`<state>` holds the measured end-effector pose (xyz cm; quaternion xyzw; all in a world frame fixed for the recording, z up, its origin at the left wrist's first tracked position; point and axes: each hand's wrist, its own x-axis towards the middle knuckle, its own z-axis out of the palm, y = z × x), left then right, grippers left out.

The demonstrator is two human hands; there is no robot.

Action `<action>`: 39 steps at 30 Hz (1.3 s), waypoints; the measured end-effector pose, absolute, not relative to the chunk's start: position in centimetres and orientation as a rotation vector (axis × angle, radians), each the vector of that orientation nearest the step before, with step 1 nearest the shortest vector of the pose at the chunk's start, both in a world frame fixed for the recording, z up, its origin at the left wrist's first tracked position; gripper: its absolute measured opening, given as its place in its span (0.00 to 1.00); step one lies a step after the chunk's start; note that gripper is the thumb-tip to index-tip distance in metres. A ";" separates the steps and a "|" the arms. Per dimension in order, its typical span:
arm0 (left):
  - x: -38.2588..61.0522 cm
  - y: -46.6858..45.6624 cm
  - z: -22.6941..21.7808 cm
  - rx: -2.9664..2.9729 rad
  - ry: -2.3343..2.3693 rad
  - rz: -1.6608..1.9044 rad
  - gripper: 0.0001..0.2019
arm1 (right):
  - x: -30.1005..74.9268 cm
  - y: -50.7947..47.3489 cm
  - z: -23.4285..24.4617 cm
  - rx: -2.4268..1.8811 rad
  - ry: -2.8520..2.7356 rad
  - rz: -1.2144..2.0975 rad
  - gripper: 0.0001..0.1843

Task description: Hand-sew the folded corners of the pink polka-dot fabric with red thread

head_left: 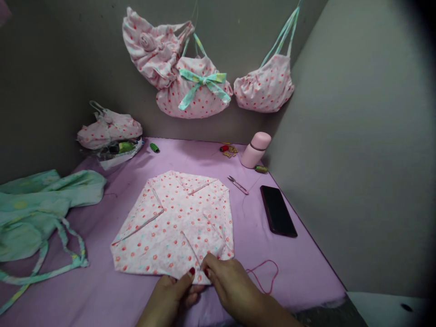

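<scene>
1. Head view: folded pink floral fabric (pixel 175 222) lies flat at the centre of the purple table (pixel 299 268).
2. Left hand (pixel 170 297) and right hand (pixel 231 286) both pinch its near edge, thumbs pressed on the cloth.
3. Black phone (pixel 278 210) and thread snips (pixel 237 185) lie right of the fabric.

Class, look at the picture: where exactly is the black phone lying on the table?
The black phone lies on the right side of the purple table, between the thread snips and the grey wall, right of the pink spotted fabric.
</scene>
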<state>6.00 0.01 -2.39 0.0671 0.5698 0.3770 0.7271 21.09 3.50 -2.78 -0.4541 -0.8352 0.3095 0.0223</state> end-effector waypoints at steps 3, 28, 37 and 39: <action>6.0 -0.2 -2.5 0.166 1.248 0.850 0.10 | 20.9 3.6 -2.6 -1.405 -2.653 0.921 0.11; 5.9 -0.4 -3.9 0.227 1.243 0.822 0.15 | 18.9 5.1 -0.9 -1.231 -2.566 0.899 0.07; 6.0 -0.4 -3.5 0.263 1.281 0.815 0.17 | 19.2 5.5 -0.5 -1.260 -2.685 0.864 0.05; 6.0 -0.4 -3.7 0.239 1.262 0.829 0.17 | 19.2 5.4 -0.7 -1.258 -2.686 0.863 0.05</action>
